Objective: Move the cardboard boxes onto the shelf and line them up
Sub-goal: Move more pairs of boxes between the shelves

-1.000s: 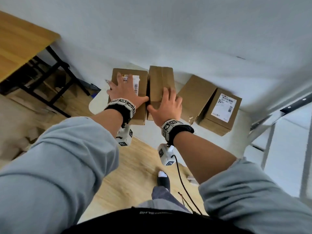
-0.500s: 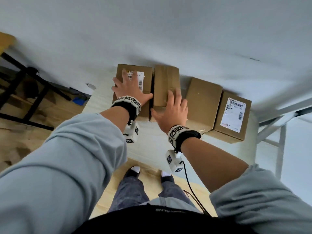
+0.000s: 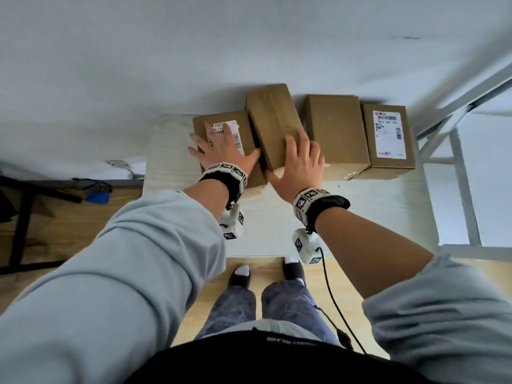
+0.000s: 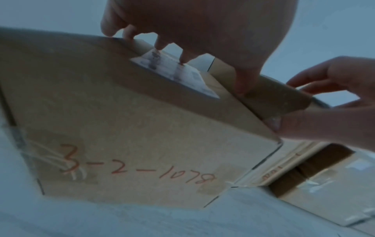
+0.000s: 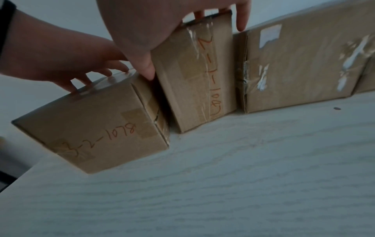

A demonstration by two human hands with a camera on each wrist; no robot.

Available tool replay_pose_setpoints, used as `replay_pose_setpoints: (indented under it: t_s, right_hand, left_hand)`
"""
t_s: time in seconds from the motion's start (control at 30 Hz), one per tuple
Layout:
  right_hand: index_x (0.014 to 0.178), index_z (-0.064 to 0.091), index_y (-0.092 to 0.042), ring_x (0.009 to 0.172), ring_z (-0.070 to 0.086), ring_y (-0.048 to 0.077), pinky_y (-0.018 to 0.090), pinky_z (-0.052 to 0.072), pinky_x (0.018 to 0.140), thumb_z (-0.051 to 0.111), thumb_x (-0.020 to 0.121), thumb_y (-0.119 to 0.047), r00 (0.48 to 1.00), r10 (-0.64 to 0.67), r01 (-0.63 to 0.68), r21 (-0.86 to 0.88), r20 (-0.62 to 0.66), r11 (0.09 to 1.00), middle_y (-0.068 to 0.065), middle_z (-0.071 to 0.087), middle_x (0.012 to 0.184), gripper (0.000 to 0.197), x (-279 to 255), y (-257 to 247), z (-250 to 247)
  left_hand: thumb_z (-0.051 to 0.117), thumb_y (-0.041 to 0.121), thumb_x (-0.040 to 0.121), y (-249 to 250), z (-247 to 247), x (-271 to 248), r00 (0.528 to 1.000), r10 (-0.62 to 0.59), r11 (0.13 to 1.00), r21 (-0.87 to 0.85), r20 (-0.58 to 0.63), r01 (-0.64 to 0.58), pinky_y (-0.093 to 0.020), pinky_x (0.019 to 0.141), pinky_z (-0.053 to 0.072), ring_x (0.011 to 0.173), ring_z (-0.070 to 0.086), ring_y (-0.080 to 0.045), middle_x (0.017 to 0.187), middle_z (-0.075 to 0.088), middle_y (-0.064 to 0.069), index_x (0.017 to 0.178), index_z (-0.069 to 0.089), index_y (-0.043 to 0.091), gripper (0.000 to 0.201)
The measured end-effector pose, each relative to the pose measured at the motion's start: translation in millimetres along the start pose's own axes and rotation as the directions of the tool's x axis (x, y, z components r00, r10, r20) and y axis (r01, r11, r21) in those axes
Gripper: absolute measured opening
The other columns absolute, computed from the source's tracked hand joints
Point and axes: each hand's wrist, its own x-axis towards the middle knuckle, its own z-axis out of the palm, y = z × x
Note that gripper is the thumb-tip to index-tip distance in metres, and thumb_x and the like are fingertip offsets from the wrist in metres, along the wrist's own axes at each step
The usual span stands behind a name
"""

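My left hand (image 3: 225, 151) lies flat on top of the leftmost box (image 3: 238, 176), fingers spread and straight over its white label (image 3: 238, 134), thumb against the neighbouring tall box (image 3: 273, 123). My right hand (image 3: 297, 164) holds that tall box: thumb down its left side in the gap between the two cartons, fingers over its top, the little finger touching the third box (image 3: 336, 128).

The tall box is tilted and stands further back than the leftmost one. To its right the third box and the fourth box (image 3: 388, 134), which carries a printed shipping label, sit side by side touching. All four stand on the pale wood-grain shelf (image 3: 360, 217) against the wall, all taped shut, so I cannot tell their contents.

The left wrist view shows the near face of the leftmost box (image 4: 131, 160) with "3-2-1078" written in red, which the head view hides. The right wrist view shows the tall box's (image 5: 194, 72) taped front with red handwriting running down it, and torn tape on the third box (image 5: 304, 64). Only the head view shows the metal shelf frame (image 3: 460, 173) at the right.
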Motion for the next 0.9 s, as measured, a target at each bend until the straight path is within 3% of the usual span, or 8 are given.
replay_pose_setpoints:
  t_s: [0.2,0.37,0.53,0.6,0.7,0.9]
  right_hand:
    - [0.144,0.031,-0.017,0.138,0.030,0.039,0.053,0.035,0.109,0.066,0.079,-0.058,0.996,0.082,-0.081,-0.049,0.027,0.995,0.012,0.022,0.158,0.085,-22,5,-15]
    - [0.144,0.032,-0.016,0.140,0.030,0.036,0.053,0.035,0.110,0.065,0.082,-0.054,0.988,0.154,-0.154,-0.027,-0.023,0.988,0.012,0.023,0.158,0.080,-38,21,-32]
    - [0.144,0.031,-0.016,0.137,0.035,0.036,0.052,0.039,0.107,0.064,0.083,-0.046,0.972,0.210,-0.208,0.030,-0.108,0.978,0.013,0.026,0.156,0.075,-58,38,-56]
    - [0.145,0.029,-0.017,0.137,0.035,0.035,0.051,0.038,0.108,0.064,0.084,-0.043,0.966,0.232,-0.229,0.041,-0.116,0.973,0.012,0.025,0.157,0.075,-72,52,-64]
    - [0.145,0.028,-0.017,0.137,0.035,0.035,0.049,0.037,0.108,0.067,0.082,-0.042,0.957,0.270,-0.269,0.028,-0.105,0.963,0.012,0.023,0.157,0.079,-103,85,-72]
    - [0.149,0.024,-0.017,0.140,0.032,0.035,0.049,0.035,0.110,0.067,0.084,-0.039,0.927,0.363,-0.362,0.027,-0.092,0.932,0.012,0.020,0.159,0.082,-195,183,-79]
  left_hand:
    - [0.046,0.081,0.079,0,-6,-12,0.986,0.154,0.987,0.058,-0.066,-0.150,-0.062,0.119,0.009,0.149,0.001,-0.047,0.166,0.001,-0.016,0.159,0.010,0.026,0.103]
    - [0.055,0.068,0.083,15,-19,-37,0.946,0.291,0.957,0.065,-0.146,-0.284,-0.059,0.119,0.016,0.150,0.009,-0.043,0.166,0.001,-0.014,0.158,0.009,0.023,0.099]
    - [0.049,0.067,0.087,35,-35,-70,0.835,0.506,0.862,0.162,-0.218,-0.480,-0.057,0.120,0.017,0.150,0.010,-0.039,0.166,0.004,-0.012,0.158,0.009,0.021,0.094]
    - [0.042,0.067,0.089,45,-32,-87,0.766,0.609,0.791,0.236,-0.205,-0.565,-0.058,0.120,0.014,0.151,0.010,-0.039,0.166,0.005,-0.012,0.159,0.009,0.020,0.090]
    - [0.045,0.069,0.087,58,-18,-116,0.679,0.718,0.674,0.394,-0.150,-0.625,-0.059,0.119,0.018,0.149,0.012,-0.040,0.165,0.009,-0.014,0.159,0.008,0.021,0.094]
    - [0.043,0.070,0.087,107,29,-205,0.624,0.779,0.584,0.435,-0.062,-0.685,-0.057,0.120,0.013,0.150,0.010,-0.039,0.166,0.008,-0.012,0.159,0.003,0.021,0.095]
